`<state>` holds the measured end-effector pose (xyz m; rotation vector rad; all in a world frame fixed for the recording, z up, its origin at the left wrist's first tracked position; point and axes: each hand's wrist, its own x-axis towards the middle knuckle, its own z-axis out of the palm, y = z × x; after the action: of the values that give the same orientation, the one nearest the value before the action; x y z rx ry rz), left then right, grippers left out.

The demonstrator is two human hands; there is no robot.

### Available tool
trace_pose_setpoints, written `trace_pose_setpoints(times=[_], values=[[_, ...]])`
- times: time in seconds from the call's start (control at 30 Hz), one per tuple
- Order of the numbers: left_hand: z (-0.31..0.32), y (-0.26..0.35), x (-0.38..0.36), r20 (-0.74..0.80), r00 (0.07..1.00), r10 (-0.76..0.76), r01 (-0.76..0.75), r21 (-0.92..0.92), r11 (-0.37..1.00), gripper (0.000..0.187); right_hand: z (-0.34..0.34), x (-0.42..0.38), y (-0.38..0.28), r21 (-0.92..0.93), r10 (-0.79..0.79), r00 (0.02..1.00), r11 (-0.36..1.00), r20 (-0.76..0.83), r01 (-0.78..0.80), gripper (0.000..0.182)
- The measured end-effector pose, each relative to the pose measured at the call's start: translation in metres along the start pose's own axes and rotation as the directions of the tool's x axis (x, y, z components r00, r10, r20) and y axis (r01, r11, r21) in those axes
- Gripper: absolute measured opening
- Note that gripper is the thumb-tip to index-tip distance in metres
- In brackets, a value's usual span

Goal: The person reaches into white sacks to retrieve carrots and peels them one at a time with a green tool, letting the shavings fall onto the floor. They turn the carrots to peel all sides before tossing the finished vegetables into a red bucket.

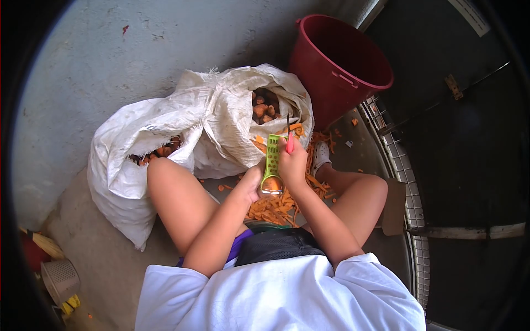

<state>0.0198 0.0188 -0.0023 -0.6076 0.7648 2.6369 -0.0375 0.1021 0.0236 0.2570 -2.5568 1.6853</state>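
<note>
In the head view, a lime-green peeler (273, 157) stood between the hands, ahead of the lap. Its long, flat body was perforated, widening at the near end into an opening with a metallic edge, where an orange piece (271, 183) showed. The right hand (292, 164) was closed around a pink-handled knife (290, 144), blade pointing away, against the peeler's side. The left hand (253, 181) lay at the peeler's near end, its fingers hidden; its grip I could not tell. Orange peelings (270, 209) littered the floor below, partly covered by the forearms. Beyond, the left sack (113, 149) and right sack (232, 121) gaped over orange chunks, the left knee (165, 176) blocking part of the former's mouth. A dark red bucket (317, 83) stood behind the right sack.
</note>
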Motion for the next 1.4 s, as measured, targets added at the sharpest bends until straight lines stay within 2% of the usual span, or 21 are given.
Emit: trace_pose_setpoints(times=[0.07, 0.17, 0.27, 0.4, 0.6, 0.7, 0.8, 0.9, 0.97, 1.0, 1.03, 1.07, 1.13, 1.2, 1.3, 1.37, 1.4], values=[[-0.004, -0.004, 0.001, -0.014, 1.000, 0.020, -0.021, -0.030, 0.999, 0.035, 0.002, 0.001, 0.000, 0.046, 0.052, 0.997, 0.997, 0.060, -0.055, 0.022], [-0.015, -0.014, 0.011, -0.006, 0.999, 0.050, -0.050, -0.092, 0.994, 0.034, -0.003, -0.004, -0.011, 0.079, 0.032, 0.995, 0.996, 0.096, -0.040, 0.016], [-0.023, -0.013, 0.018, -0.006, 1.000, 0.019, -0.019, -0.100, 0.995, 0.029, -0.005, 0.000, -0.009, 0.177, 0.080, 0.993, 0.980, 0.092, -0.095, 0.016], [-0.011, -0.010, 0.007, -0.036, 0.999, 0.013, -0.016, -0.070, 0.997, 0.030, -0.005, 0.006, 0.001, 0.059, 0.085, 0.995, 0.994, 0.058, -0.088, 0.016], [-0.014, -0.013, 0.012, -0.070, 0.998, -0.002, -0.001, -0.048, 0.999, 0.032, 0.000, 0.004, 0.008, 0.100, 0.144, 0.984, 0.983, 0.109, -0.155, 0.016], [-0.015, -0.013, 0.011, -0.051, 0.999, -0.012, 0.009, -0.048, 0.999, 0.032, -0.002, 0.003, 0.004, 0.055, 0.161, 0.981, 0.984, 0.109, -0.168, 0.016], [-0.014, -0.015, 0.010, -0.028, 0.997, -0.067, 0.063, -0.130, 0.989, 0.032, -0.003, 0.001, 0.003, -0.061, 0.129, 0.989, 0.990, 0.071, -0.125, 0.015], [-0.023, -0.028, 0.013, -0.036, 0.997, -0.068, 0.070, 0.040, 0.997, 0.034, -0.003, 0.005, 0.003, -0.258, -0.053, 0.998, 0.965, -0.028, 0.044, 0.014], [-0.011, -0.024, 0.000, 0.041, 0.985, -0.165, 0.162, 0.083, 0.983, 0.037, -0.008, 0.038, 0.038, -0.316, -0.190, 0.968, 0.940, -0.165, 0.130, 0.011], [-0.006, -0.023, -0.004, 0.078, 0.974, -0.215, 0.206, 0.107, 0.973, 0.039, -0.016, 0.061, 0.053, -0.342, -0.222, 0.931, 0.932, -0.288, 0.117, 0.010], [-0.004, -0.023, -0.005, 0.085, 0.966, -0.245, 0.234, 0.123, 0.964, 0.042, -0.027, 0.079, 0.051, -0.330, -0.143, 0.912, 0.944, -0.383, 0.010, 0.011], [-0.001, -0.020, -0.008, 0.101, 0.962, -0.253, 0.236, 0.157, 0.959, 0.042, -0.035, 0.094, 0.055, -0.357, -0.170, 0.876, 0.934, -0.451, -0.002, 0.014], [0.007, -0.012, -0.012, 0.134, 0.952, -0.275, 0.240, 0.230, 0.943, 0.043, -0.052, 0.110, 0.055, -0.266, -0.066, 0.867, 0.961, -0.493, -0.078, 0.024], [0.001, -0.015, -0.006, 0.111, 0.968, -0.224, 0.203, 0.170, 0.964, 0.043, -0.059, 0.112, 0.053, -0.196, -0.065, 0.889, 0.980, -0.453, -0.029, 0.026], [-0.004, -0.012, 0.004, 0.047, 0.982, -0.184, 0.176, 0.141, 0.974, 0.040, -0.042, 0.083, 0.040, 0.070, -0.017, 0.966, 0.997, -0.258, 0.037, 0.023], [-0.013, -0.018, 0.017, 0.048, 0.994, -0.096, 0.094, 0.041, 0.995, 0.038, -0.024, 0.050, 0.030, 0.071, -0.027, 0.989, 0.997, -0.145, 0.037, 0.017], [-0.015, -0.020, 0.023, 0.047, 0.998, -0.053, 0.053, -0.009, 0.999, 0.037, -0.018, 0.035, 0.024, 0.138, -0.064, 0.994, 0.988, -0.085, 0.075, 0.016]])
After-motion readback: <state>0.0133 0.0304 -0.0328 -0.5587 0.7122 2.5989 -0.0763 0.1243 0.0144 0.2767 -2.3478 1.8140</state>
